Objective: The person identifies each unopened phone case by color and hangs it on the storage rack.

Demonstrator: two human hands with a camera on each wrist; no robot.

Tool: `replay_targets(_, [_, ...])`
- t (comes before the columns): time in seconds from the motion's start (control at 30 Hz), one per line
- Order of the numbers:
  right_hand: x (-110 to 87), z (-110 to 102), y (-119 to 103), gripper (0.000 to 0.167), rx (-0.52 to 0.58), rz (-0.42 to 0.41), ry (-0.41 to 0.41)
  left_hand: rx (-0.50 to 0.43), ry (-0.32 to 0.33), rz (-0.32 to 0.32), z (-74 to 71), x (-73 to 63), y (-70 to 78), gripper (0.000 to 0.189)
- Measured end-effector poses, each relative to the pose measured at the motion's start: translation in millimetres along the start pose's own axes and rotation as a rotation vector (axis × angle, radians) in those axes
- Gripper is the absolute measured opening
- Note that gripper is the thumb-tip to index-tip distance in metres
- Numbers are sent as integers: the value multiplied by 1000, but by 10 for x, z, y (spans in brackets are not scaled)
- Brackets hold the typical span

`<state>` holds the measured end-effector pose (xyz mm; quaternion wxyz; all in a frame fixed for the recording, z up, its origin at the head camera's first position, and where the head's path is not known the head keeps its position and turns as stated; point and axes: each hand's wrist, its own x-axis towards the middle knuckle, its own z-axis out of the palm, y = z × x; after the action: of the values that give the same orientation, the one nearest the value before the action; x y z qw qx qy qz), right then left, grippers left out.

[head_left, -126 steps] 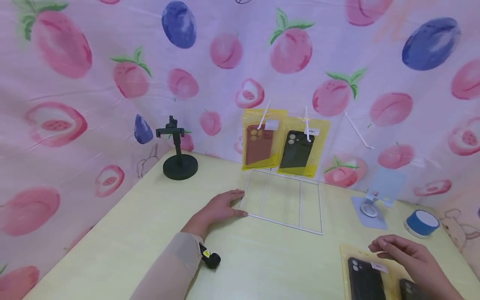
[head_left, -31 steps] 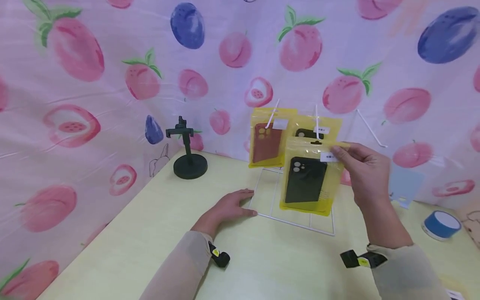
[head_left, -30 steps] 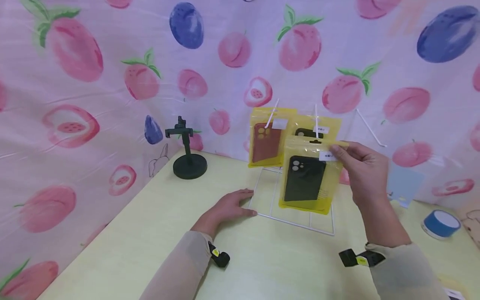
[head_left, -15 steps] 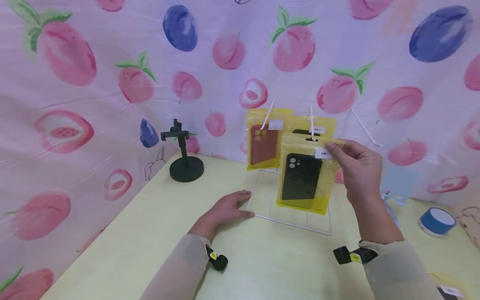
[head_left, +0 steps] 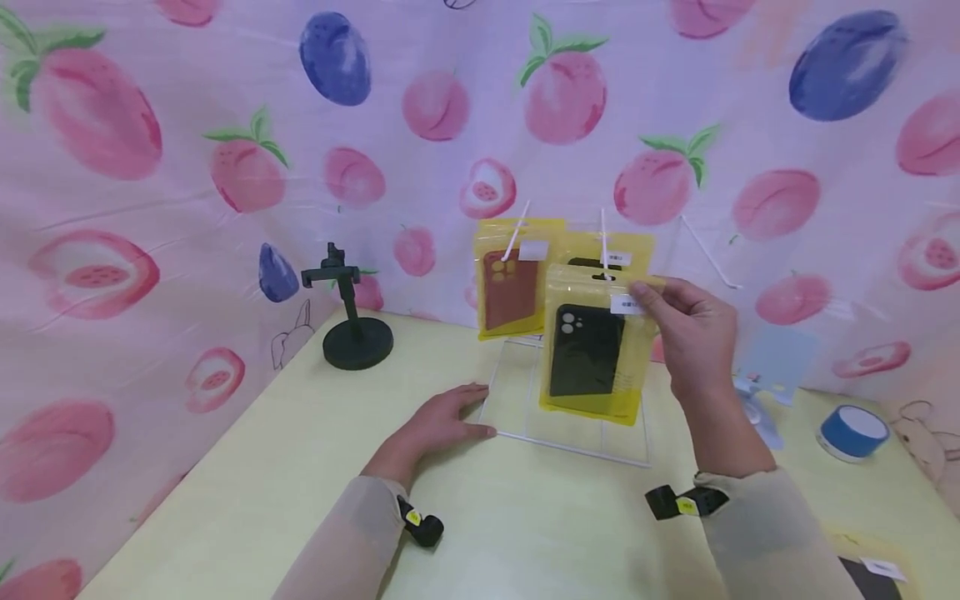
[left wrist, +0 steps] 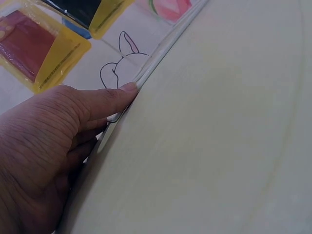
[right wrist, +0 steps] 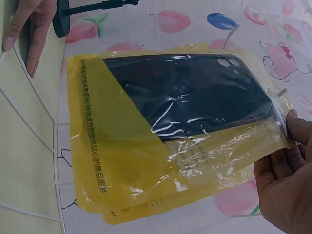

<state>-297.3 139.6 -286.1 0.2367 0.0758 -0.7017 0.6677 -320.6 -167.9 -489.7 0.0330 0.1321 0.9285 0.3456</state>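
A white wire display rack stands on the table with hooks rising at its back. My left hand rests at its front left corner, thumb along the front wire and fingers at the side wire. My right hand pinches the upper right corner of a yellow clear-front bag holding a black phone case. The bag's hang hole is right at the tip of the middle hook. Behind it hangs another bagged black case. A bagged dark red case hangs on the left hook.
The right hook carries nothing. A black phone stand is at the back left. A pale blue folding stand and a blue-and-white round object sit at the right. Another bagged case lies front right. A fruit-print cloth hangs behind.
My right hand has picked up a bagged case from the front right and brought it to the middle hook, lately shifting it slightly toward the tip. My left hand has stayed on the rack.
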Motion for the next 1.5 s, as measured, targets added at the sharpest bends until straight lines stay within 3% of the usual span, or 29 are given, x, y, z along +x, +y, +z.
replay_targets(0.3, [210, 225, 169, 28, -28, -69, 6, 10, 28, 35, -124, -19, -68, 76])
replay_targets(0.5, [398, 222, 295, 29, -83, -129, -15, 2, 16, 41, -122, 20, -62, 76])
replay_targets(0.87, [630, 208, 408, 27, -153, -80, -15, -13, -5, 28, -82, 32, -46, 75])
replay_targets(1.13, [647, 163, 392, 26, -150, -13, -5, 13, -11, 50, -57, 56, 20, 75])
replay_targets(1.5, [604, 218, 433, 33, -162, 40, -11, 35, -10, 46, -46, -7, -40, 75])
